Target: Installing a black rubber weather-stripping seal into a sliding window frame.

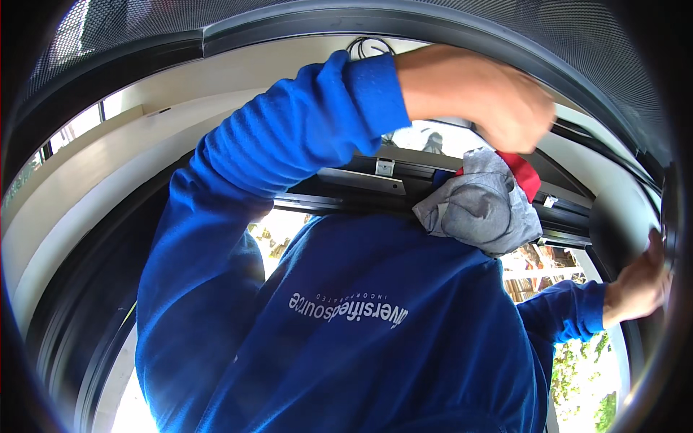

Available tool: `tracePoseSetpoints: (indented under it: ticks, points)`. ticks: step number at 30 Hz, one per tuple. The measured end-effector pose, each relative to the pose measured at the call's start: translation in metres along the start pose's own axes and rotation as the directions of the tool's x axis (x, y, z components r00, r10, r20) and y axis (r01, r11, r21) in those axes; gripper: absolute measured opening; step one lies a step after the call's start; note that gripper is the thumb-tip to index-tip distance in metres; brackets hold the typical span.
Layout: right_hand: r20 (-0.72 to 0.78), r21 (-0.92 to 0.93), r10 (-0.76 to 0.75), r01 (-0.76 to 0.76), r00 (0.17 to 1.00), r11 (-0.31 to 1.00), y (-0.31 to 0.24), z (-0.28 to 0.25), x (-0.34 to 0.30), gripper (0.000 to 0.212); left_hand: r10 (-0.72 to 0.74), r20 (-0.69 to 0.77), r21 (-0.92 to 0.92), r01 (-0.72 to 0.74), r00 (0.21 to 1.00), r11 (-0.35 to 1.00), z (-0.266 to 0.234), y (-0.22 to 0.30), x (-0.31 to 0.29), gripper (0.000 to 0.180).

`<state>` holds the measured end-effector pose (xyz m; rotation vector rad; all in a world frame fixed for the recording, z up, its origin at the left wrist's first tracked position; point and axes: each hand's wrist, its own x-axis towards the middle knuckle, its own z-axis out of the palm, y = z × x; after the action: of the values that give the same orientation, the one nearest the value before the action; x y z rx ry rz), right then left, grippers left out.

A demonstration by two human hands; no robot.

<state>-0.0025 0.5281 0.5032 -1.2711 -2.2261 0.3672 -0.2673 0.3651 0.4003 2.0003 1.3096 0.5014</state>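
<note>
L hand [512, 112] closed on my rag [480, 206], gray w/ red, bunched nr top of my shirt [433, 353]. R hand [641, 285] out by dk frame [671, 209]; can't tell that grip.

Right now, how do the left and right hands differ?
Place: the left hand is at the top of the grey cloth; the right hand is by the view's right rim.
Pose: the left hand is curled; the right hand's thumb points up.
Size: the left hand looks larger than the right.
Shared: both bare, in blue sleeves.
</note>
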Motion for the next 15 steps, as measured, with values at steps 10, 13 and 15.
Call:
tracePoseSetpoints:
  ticks: [10, 13, 15]
  points:
    - [0.642, 0.312, -0.264, 0.069, 0.719, 0.948, -0.055, 0.027, -0.036, 0.026, 0.07, -0.318, -0.167, -0.128, 0.945, 0.978, -0.007, 0.046, -0.005, 0.029]
    - [0.663, 0.265, -0.193, 0.014, 0.724, 0.964, -0.035, 0.028, -0.032, 0.022, 0.094, -0.297, -0.068, -0.119, 0.95, 0.991, -0.017, 0.052, -0.007, 0.024]
    - [0.502, 0.113, 0.027, -0.097, 0.864, 0.989, -0.018, 0.009, -0.025, 0.019, 0.193, -0.028, 0.101, -0.19, 0.981, 0.977, -0.026, 0.041, 0.002, 0.024]
